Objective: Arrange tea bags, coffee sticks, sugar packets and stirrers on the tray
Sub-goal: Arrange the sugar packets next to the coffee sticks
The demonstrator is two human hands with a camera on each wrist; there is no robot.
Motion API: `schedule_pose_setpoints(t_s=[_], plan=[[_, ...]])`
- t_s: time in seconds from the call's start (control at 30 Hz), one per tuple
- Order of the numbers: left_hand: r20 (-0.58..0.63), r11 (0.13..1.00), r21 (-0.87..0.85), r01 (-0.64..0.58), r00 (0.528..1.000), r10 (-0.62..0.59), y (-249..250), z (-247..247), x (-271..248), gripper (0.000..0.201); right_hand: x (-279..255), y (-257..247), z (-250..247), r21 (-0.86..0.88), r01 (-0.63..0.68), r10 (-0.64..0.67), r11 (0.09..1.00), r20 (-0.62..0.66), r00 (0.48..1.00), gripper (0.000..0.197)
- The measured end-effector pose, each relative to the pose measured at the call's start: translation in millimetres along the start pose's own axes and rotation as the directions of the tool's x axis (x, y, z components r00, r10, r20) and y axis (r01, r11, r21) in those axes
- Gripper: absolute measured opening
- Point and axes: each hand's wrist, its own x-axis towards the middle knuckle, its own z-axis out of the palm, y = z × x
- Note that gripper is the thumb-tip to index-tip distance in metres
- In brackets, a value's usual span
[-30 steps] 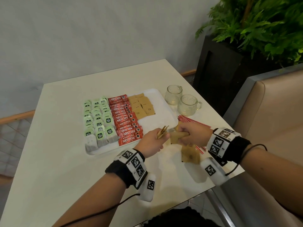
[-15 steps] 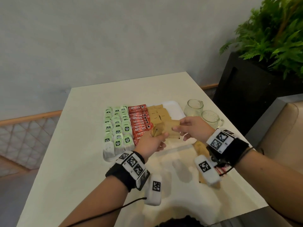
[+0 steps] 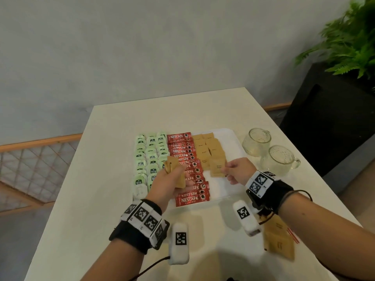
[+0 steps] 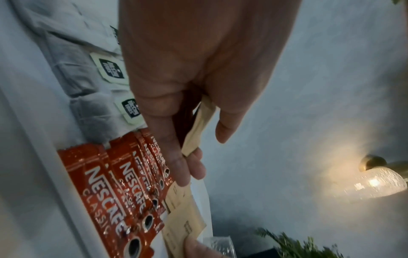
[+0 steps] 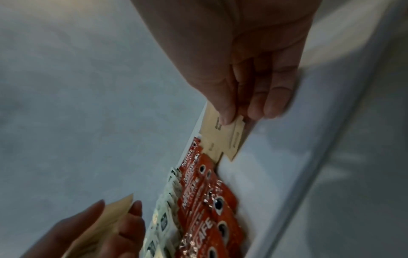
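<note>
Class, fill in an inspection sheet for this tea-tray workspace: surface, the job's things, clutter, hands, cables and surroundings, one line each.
Surface: pale table bearing a white tray.
Job's things: tea bags, red coffee sticks and brown sugar packets lie in rows on the tray; spare sugar packets and red stirrers lie on the table near the right arm.
Clutter: two glass mugs beside the tray.
Hands: left hand grips a sugar packet stack; right hand pinches one sugar packet over the tray.
Cables: black wrist cable from the left wristband.
Surroundings: grey wall, potted fern.
</note>
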Motion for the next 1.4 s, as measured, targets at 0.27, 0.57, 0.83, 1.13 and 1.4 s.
schedule_pose_setpoints(t_s=[0.27, 0.57, 0.83, 1.13, 1.4], plan=[[-0.019, 0.952, -0.279, 0.122, 0.991, -0.133, 4.9, -9.6, 17.2, 0.026, 18.1, 0.7, 11.6, -0.15, -0.014, 0.021, 0.989, 0.042, 0.999, 0.017], [0.055, 0.906, -0.396, 0.146, 0.989, -0.136, 6.7, -11.2, 17.2, 0.019, 22.7, -13.5, 7.3, -0.261, -0.033, 0.068, 0.965, 0.128, 0.989, 0.023], [0.057, 0.922, -0.371, 0.106, 0.994, -0.091, -0.5, 1.5, 12.4, 0.017, -6.4, -17.5, -0.7, -0.322, 0.243, -0.209, 0.915, 0.138, 0.968, 0.037], [0.056, 0.972, -0.209, -0.106, 0.991, 0.12, -9.3, 47.5, 0.4, 0.027, -48.5, -33.1, 11.6, 0.055, 0.333, -0.336, 0.941, 0.248, 0.909, 0.03], [-0.044, 0.968, 0.095, -0.231, 0.971, 0.236, -9.7, 46.8, -7.1, 0.022, -58.9, -26.9, 6.5, 0.239, 0.275, -0.319, 0.931, 0.173, 0.932, 0.013]])
